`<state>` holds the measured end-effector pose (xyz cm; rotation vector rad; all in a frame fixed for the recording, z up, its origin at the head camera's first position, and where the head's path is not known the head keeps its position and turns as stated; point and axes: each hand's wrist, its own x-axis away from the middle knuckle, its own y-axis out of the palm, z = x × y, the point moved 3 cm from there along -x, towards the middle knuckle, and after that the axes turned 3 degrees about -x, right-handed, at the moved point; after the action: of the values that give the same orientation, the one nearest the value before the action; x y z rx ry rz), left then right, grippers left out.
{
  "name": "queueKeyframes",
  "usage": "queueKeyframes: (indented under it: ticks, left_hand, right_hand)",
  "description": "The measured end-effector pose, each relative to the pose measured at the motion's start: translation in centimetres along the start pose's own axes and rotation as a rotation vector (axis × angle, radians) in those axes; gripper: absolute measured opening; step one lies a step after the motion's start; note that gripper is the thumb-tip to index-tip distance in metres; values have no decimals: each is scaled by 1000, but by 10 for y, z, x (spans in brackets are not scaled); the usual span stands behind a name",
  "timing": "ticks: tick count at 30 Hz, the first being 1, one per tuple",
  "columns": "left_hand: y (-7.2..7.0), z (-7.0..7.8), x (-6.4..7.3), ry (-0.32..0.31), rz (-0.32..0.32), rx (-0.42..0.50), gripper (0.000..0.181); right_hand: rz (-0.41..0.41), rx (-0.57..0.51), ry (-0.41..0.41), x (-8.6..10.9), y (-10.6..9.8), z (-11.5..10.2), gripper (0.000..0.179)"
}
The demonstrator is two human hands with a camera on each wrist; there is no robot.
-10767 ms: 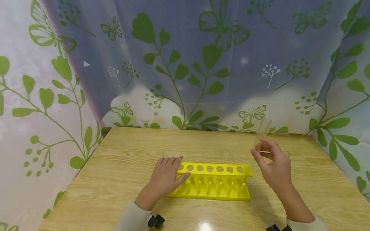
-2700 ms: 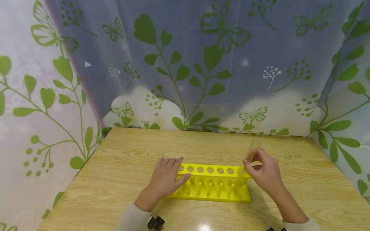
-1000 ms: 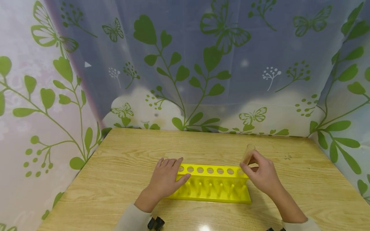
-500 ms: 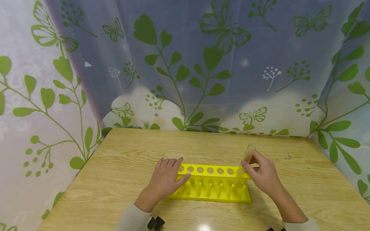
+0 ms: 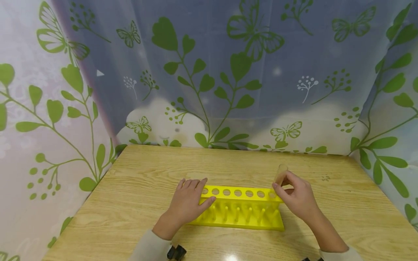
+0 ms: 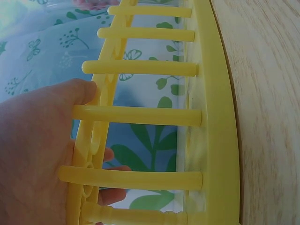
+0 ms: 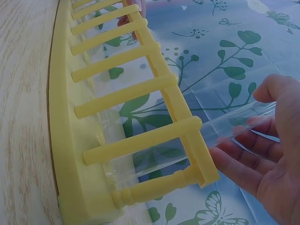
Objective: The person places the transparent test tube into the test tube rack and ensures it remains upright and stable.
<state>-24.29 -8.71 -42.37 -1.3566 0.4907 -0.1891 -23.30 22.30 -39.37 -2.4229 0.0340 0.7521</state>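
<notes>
A yellow test tube rack (image 5: 240,223) stands on the table, with a row of round holes above and upright pegs at the front. My left hand (image 5: 185,203) grips its left end; in the left wrist view the thumb (image 6: 82,91) lies on one side of the top bar and the fingers beyond it. With my right hand (image 5: 297,195) I hold a clear test tube (image 5: 281,173) by its upper part. The right wrist view has the tube (image 7: 157,160) passing through the rack's end hole, its lower end near the base. It tilts slightly in the head view.
The light wood table (image 5: 153,163) reaches back to a curtain (image 5: 209,72) printed with leaves and butterflies. Patterned cloth also hangs at both sides. A small dark mark (image 5: 325,178) shows on the table at the right.
From beyond the rack's right end, the test tube has come left and down into the rightmost hole. Over the last second it hardly moves. My left hand stays on the rack.
</notes>
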Motion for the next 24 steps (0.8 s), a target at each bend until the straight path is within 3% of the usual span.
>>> queueKeyframes:
  ticks: [15,24]
  left_hand:
    - [1,0,0,2,19,-5,65]
    - [3,0,0,-4,12,-2,65]
  right_hand:
    - [-14,16,46,0,0,-4,9]
    - [-25,8,32,0,1,-3,8]
